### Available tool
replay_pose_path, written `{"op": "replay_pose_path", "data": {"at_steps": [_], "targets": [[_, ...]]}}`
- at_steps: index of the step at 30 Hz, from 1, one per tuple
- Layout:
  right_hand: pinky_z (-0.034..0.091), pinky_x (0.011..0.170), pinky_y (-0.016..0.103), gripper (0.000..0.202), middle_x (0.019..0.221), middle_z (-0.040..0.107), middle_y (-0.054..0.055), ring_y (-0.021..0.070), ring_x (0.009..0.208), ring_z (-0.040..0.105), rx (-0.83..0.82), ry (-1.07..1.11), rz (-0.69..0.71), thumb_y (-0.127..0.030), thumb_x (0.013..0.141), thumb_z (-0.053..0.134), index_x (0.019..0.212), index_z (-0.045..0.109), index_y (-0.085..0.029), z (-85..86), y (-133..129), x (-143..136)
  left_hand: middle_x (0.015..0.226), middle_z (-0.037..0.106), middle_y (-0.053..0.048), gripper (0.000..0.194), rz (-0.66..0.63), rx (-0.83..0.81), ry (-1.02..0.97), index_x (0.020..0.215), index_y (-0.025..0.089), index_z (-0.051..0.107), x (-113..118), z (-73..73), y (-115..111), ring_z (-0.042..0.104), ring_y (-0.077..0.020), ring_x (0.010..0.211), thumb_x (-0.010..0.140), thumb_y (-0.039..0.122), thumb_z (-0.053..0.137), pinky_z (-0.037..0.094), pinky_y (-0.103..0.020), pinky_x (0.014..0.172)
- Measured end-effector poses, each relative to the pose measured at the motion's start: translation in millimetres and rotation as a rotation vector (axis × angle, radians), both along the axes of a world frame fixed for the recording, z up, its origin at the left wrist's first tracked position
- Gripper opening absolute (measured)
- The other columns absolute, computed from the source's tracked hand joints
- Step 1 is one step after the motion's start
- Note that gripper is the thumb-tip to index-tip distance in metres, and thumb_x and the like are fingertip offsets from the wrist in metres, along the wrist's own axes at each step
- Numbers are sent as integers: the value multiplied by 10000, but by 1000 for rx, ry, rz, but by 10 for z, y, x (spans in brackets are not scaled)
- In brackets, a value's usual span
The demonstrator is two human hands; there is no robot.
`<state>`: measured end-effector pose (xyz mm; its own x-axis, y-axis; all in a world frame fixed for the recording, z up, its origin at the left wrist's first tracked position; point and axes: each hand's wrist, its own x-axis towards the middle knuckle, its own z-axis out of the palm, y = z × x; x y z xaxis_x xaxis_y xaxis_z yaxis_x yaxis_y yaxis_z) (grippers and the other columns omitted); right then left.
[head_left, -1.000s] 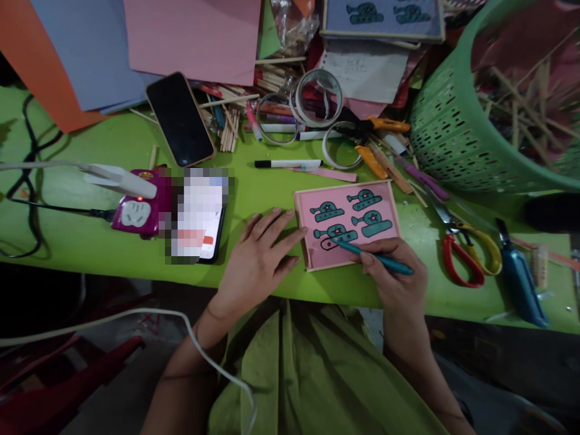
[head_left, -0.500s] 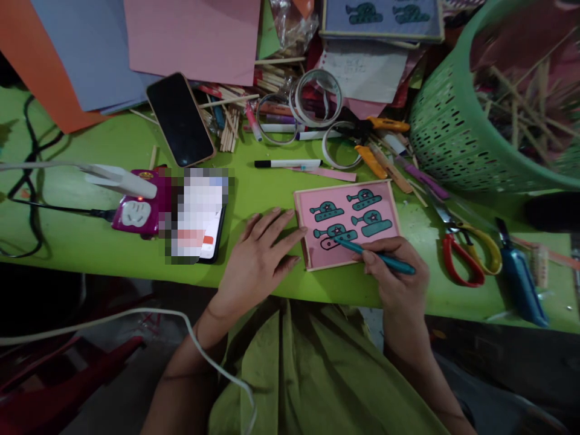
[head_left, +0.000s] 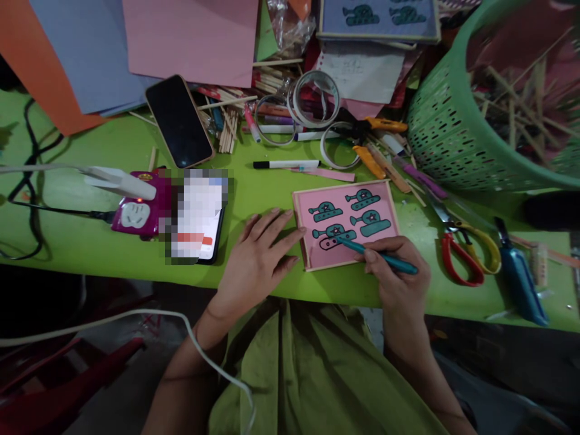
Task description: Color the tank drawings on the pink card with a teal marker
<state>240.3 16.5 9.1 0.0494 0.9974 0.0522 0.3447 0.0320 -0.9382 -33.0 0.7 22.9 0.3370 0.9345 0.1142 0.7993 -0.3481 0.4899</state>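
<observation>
A pink card edged with thin wooden sticks lies at the front of the green table. It carries several tank drawings in black outline, mostly coloured teal; the lower-left one has a track that is still pink in part. My right hand is closed around a teal marker, whose tip meets that lower-left drawing. My left hand lies flat with fingers spread, its index fingertip at the card's left edge.
Scissors and a blue cutter lie to the right, below a green basket of sticks. Behind the card are a black-capped marker and tape rolls. Two phones and a purple power socket lie left.
The marker tip has shifted very slightly right along the lower-left tank drawing, with my right hand. My left hand stays in place, and the view has moved a little.
</observation>
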Motion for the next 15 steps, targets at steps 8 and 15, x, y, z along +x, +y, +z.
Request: {"op": "replay_pose_path", "data": {"at_steps": [8, 15], "targets": [[502, 505, 260, 108, 725, 757, -4, 157, 573, 690, -5, 0, 10, -274, 866, 820, 920, 740, -226, -6, 1, 1, 1575, 566, -69, 460, 6, -2, -2, 1490, 317, 577, 4, -3, 2, 444, -283, 1522, 1031, 303, 581, 378, -557, 1242], [487, 470, 258, 94, 677, 728, -16, 142, 516, 629, -1, 24, -3, -257, 852, 810, 894, 733, -223, 12, 5, -9, 1575, 567, -79, 452, 2, 2, 1, 1482, 302, 588, 2, -2, -2, 438, -282, 1527, 1030, 301, 587, 377, -556, 1244]]}}
